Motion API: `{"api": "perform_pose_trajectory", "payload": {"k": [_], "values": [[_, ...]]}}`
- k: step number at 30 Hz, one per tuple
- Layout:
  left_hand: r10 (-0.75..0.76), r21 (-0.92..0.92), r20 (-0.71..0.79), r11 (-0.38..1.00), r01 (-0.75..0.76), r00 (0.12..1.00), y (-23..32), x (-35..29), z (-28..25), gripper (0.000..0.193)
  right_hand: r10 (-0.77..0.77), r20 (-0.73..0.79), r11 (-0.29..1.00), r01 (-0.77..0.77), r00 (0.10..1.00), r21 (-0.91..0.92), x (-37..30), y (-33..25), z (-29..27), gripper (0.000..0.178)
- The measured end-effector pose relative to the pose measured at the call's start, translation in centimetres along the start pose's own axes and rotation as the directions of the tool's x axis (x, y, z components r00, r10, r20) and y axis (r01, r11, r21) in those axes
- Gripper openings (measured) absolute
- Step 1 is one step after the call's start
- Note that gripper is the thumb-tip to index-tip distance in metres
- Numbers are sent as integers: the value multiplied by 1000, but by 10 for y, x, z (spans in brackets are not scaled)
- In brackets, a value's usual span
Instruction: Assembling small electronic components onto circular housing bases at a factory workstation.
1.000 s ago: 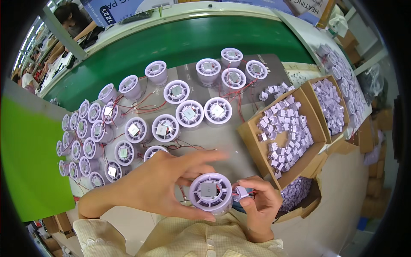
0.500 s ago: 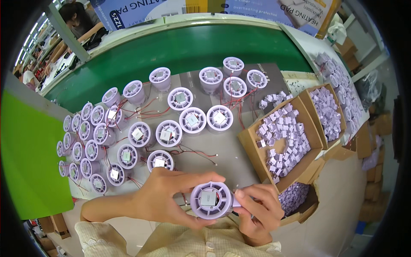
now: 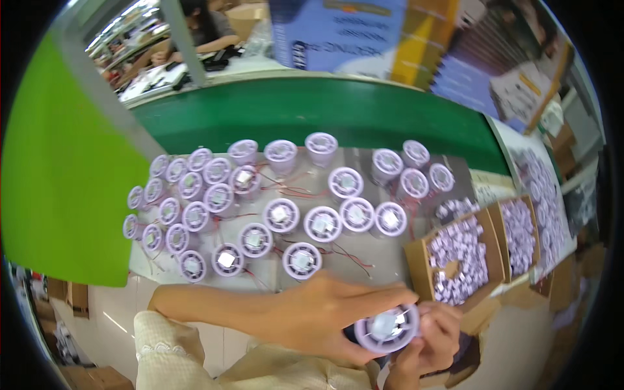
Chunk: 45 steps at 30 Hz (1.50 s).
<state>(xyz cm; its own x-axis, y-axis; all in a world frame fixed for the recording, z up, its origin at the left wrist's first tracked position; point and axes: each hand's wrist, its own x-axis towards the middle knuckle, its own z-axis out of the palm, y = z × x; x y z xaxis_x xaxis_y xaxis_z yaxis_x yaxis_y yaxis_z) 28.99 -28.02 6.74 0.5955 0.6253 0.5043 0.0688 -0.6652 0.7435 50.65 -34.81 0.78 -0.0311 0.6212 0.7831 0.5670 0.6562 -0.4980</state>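
Note:
My left hand (image 3: 315, 312) wraps its thumb and fingers round a round, pale-purple plastic housing (image 3: 388, 328), low and right of the middle. The housing has a spoked rim, and a pale square plate sits in its centre. Against the housing's right side, my right hand (image 3: 434, 335) has its fingers curled in a pinch. Whatever lies between those fingertips is hidden and blurred. Beyond my hands, many similar purple housings (image 3: 323, 224) stand on the grey work surface (image 3: 338, 260), with red and black wires (image 3: 351, 253) trailing among them.
On the right, an open cardboard box (image 3: 416, 270) holds small purple plastic pieces (image 3: 463, 250); a second box (image 3: 520, 237) beside it holds more. Further right lie more purple parts (image 3: 545, 201). A green strip (image 3: 312, 107) runs behind the housings. A person (image 3: 208, 36) sits at the far left.
The view has shifted, so the table and boxes sit lower and farther right. Both hands and the housing are farther right in the picture. The small purple piece at my right fingertips is now hidden.

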Motion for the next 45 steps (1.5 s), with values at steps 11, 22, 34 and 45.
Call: {"api": "perform_pose_trajectory", "payload": {"k": [11,22,34,45], "values": [[-198,534,-387,749,394,901,-63,6,-170,62,123,134,822,-26,983,-568,31,54,-36,33],[-528,442,-677,266,857,513,-275,-106,-362,71,551,363,760,-272,751,-591,17,116,-61,55],[-96,797,-76,592,118,992,-107,-6,-108,29,640,361,740,-418,678,-526,31,91,-23,37],[-592,720,137,610,331,794,-96,9,-37,66,530,230,834,-453,816,-316,31,71,-41,37]]}}
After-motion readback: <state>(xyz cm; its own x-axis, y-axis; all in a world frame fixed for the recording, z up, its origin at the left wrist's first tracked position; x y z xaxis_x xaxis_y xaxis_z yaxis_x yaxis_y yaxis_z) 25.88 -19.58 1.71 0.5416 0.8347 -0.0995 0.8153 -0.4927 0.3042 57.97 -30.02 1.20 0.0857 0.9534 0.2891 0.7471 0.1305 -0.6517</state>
